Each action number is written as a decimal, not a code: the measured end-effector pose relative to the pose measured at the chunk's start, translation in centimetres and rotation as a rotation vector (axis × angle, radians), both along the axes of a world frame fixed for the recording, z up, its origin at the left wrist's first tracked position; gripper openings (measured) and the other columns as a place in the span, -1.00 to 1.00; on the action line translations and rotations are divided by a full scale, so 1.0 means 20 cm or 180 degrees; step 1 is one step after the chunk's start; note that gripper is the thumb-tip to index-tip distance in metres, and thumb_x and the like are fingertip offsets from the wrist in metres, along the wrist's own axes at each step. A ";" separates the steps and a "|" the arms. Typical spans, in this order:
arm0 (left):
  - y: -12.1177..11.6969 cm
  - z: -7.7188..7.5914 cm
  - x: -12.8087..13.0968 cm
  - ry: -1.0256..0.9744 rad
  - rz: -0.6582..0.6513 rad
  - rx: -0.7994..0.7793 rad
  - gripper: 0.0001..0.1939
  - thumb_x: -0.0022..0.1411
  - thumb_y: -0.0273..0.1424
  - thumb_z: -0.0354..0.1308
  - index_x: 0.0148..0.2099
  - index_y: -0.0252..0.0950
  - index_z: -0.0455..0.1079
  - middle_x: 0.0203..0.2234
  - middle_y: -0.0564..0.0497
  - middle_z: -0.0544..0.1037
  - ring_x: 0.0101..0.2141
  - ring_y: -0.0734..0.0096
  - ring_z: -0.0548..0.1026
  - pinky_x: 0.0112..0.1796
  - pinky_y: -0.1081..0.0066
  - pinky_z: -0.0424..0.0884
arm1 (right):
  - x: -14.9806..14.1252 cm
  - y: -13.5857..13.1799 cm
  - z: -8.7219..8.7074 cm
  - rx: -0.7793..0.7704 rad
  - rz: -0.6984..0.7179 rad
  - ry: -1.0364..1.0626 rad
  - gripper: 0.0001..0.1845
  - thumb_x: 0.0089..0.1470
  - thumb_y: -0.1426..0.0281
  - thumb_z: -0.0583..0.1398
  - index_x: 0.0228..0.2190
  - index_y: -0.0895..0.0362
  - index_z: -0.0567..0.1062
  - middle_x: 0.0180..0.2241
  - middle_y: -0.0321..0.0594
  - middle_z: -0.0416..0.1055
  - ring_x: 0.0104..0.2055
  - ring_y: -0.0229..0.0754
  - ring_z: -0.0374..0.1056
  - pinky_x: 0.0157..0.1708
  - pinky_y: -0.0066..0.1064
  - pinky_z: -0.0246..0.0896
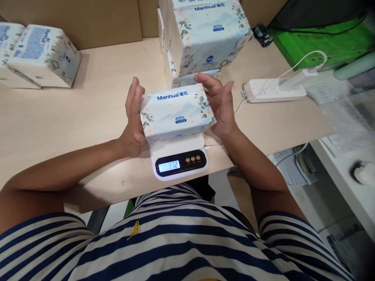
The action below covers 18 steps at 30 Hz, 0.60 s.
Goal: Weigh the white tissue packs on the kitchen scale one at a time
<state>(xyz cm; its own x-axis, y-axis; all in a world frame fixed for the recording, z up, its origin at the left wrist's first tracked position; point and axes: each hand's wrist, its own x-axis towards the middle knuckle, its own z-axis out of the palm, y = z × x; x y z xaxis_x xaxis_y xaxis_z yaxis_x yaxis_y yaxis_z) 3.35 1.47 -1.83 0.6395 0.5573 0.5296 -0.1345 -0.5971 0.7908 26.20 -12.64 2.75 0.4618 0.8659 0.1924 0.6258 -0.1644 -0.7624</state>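
A white and pale-blue tissue pack point(178, 111), printed with flowers and "Manhua", is held between my two hands over a small white digital scale point(177, 142). My left hand point(135, 117) presses against the pack's left end, fingers pointing up and thumb lower down. At the right end, my right hand point(219, 105) grips the pack, its fingertips near the far top corner. The scale's lit display point(169, 166) reads about 37.2. Whether the pack's underside rests fully on the scale is hidden.
Behind my hands stands a stack of tissue packs point(211, 39). More tissue packs point(49, 54) sit at the far left, before cardboard point(88, 23). A white power strip point(272, 90) with cables lies to the right, near a green board point(316, 41).
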 end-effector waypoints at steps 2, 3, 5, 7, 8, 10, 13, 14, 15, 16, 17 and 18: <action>0.02 0.00 0.01 -0.0313 -0.0333 0.0082 0.12 0.26 0.58 -0.23 0.61 0.06 0.01 0.66 0.12 -0.12 0.66 -0.19 -0.24 0.60 -0.10 -0.12 | 0.03 0.00 -0.01 0.0175 0.0058 0.0254 0.30 0.16 -0.30 -0.71 0.51 -0.04 0.18 0.54 -0.07 0.18 0.56 0.16 0.22 0.44 0.06 0.37; 0.04 0.00 0.01 -0.0413 -0.0357 -0.0102 0.07 0.29 0.55 -0.20 0.61 0.07 0.02 0.66 0.13 -0.11 0.66 -0.17 -0.20 0.60 -0.09 -0.08 | 0.05 0.00 -0.01 0.0252 0.0089 0.0388 0.30 0.15 -0.32 -0.71 0.51 -0.06 0.17 0.55 -0.09 0.18 0.56 0.16 0.23 0.44 0.07 0.36; 0.10 0.00 0.04 -0.0513 -0.0112 -0.0864 -0.01 0.38 0.46 -0.18 0.60 0.01 0.04 0.67 0.07 -0.08 0.66 -0.07 -0.13 0.60 -0.03 -0.02 | 0.09 0.01 -0.02 0.0417 0.0150 0.0667 0.28 0.14 -0.40 -0.64 0.52 -0.14 0.17 0.55 -0.16 0.18 0.53 0.16 0.26 0.45 0.09 0.36; 0.17 0.01 0.07 -0.0605 0.0164 -0.1650 -0.17 0.58 0.25 -0.30 0.61 -0.13 -0.03 0.68 -0.05 -0.14 0.64 0.07 -0.05 0.59 -0.02 0.01 | 0.13 0.02 -0.02 0.0602 0.0183 0.0962 0.24 0.13 -0.49 -0.52 0.49 -0.22 0.21 0.53 -0.23 0.21 0.50 0.15 0.31 0.46 0.06 0.36; 0.20 0.02 0.08 -0.0624 0.0254 -0.1965 -0.26 0.65 0.10 -0.41 0.62 -0.19 -0.09 0.69 -0.09 -0.19 0.64 0.15 -0.02 0.58 -0.01 0.03 | 0.14 0.02 -0.02 0.0681 0.0188 0.1108 0.22 0.12 -0.53 -0.46 0.47 -0.24 0.24 0.52 -0.25 0.23 0.49 0.14 0.33 0.45 0.03 0.37; 0.26 0.02 0.10 -0.0552 0.0363 -0.2379 -0.33 0.68 -0.11 -0.60 0.63 -0.24 -0.18 0.69 -0.08 -0.29 0.61 0.27 0.06 0.57 0.03 0.07 | 0.16 0.03 -0.03 0.0761 0.0170 0.1318 0.21 0.10 -0.56 -0.38 0.45 -0.23 0.29 0.49 -0.24 0.27 0.47 0.14 0.35 0.44 0.02 0.40; 0.29 0.01 0.09 -0.0247 0.0266 -0.2402 -0.34 0.68 -0.09 -0.61 0.62 -0.17 -0.16 0.70 0.01 -0.32 0.58 0.34 0.15 0.54 0.17 0.17 | 0.18 0.04 -0.07 0.0691 0.0107 0.1307 0.25 0.09 -0.55 -0.41 0.45 -0.19 0.30 0.45 -0.18 0.32 0.44 0.17 0.37 0.39 0.08 0.43; 0.29 0.00 0.09 -0.0164 0.0189 -0.2269 -0.34 0.69 -0.05 -0.59 0.62 -0.15 -0.16 0.69 0.01 -0.31 0.58 0.33 0.17 0.52 0.18 0.20 | 0.19 0.05 -0.08 0.0641 0.0107 0.1243 0.26 0.09 -0.54 -0.44 0.45 -0.18 0.30 0.43 -0.16 0.35 0.42 0.19 0.39 0.37 0.11 0.44; 0.29 0.00 0.08 -0.0090 0.0117 -0.2115 -0.33 0.68 -0.02 -0.59 0.62 -0.16 -0.18 0.69 -0.01 -0.31 0.58 0.30 0.17 0.51 0.16 0.23 | 0.20 0.06 -0.10 0.0581 0.0127 0.1167 0.27 0.09 -0.54 -0.47 0.46 -0.19 0.29 0.40 -0.13 0.38 0.41 0.21 0.40 0.35 0.13 0.45; 0.28 0.00 0.07 -0.0021 0.0065 -0.1974 -0.31 0.67 -0.01 -0.61 0.63 -0.19 -0.20 0.69 -0.05 -0.30 0.58 0.26 0.17 0.50 0.13 0.24 | 0.21 0.07 -0.12 0.0523 0.0155 0.1097 0.29 0.08 -0.53 -0.49 0.47 -0.19 0.28 0.37 -0.11 0.41 0.39 0.22 0.41 0.33 0.15 0.46; 0.27 0.00 0.07 0.0027 0.0031 -0.1867 -0.28 0.66 -0.01 -0.64 0.63 -0.22 -0.23 0.68 -0.10 -0.29 0.59 0.23 0.17 0.49 0.08 0.25 | 0.23 0.07 -0.13 0.0472 0.0183 0.1044 0.30 0.07 -0.54 -0.50 0.48 -0.19 0.27 0.34 -0.08 0.43 0.38 0.23 0.42 0.30 0.16 0.47; 0.27 0.00 0.07 0.0047 0.0005 -0.1806 -0.26 0.64 0.00 -0.65 0.62 -0.24 -0.24 0.68 -0.15 -0.27 0.59 0.18 0.16 0.48 0.04 0.25 | 0.24 0.08 -0.15 0.0425 0.0207 0.1016 0.31 0.06 -0.54 -0.50 0.48 -0.19 0.25 0.32 -0.06 0.45 0.37 0.24 0.43 0.28 0.16 0.49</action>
